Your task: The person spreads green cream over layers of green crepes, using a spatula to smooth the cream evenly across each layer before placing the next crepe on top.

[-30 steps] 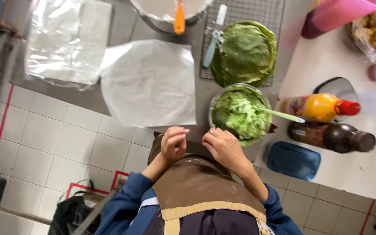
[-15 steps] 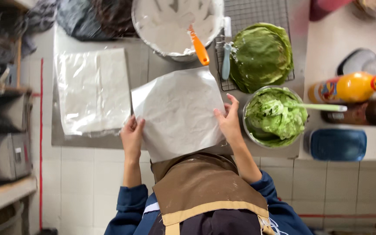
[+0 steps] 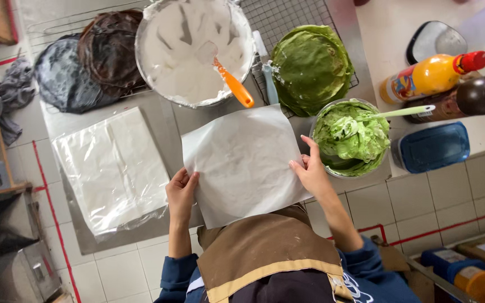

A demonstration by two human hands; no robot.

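Both hands grip a paper sheet (image 3: 242,163) at the desk's (image 3: 169,126) near edge: left hand (image 3: 182,193) on its left edge, right hand (image 3: 310,171) on its right, beside the green cream bowl (image 3: 350,137).

Seen from above, both arms reach forward from the body in dark blue sleeves pushed up toward the elbows, forearms bare. The left hand (image 3: 181,193) sits closer to the body near the tabletop's near edge, fingers curled and pinching the left edge of a sheet of parchment paper (image 3: 242,163). The right hand (image 3: 311,171) is stretched a little further forward, wrist bent, its fingers spread and gripping the sheet's right edge. The two hands are well apart.
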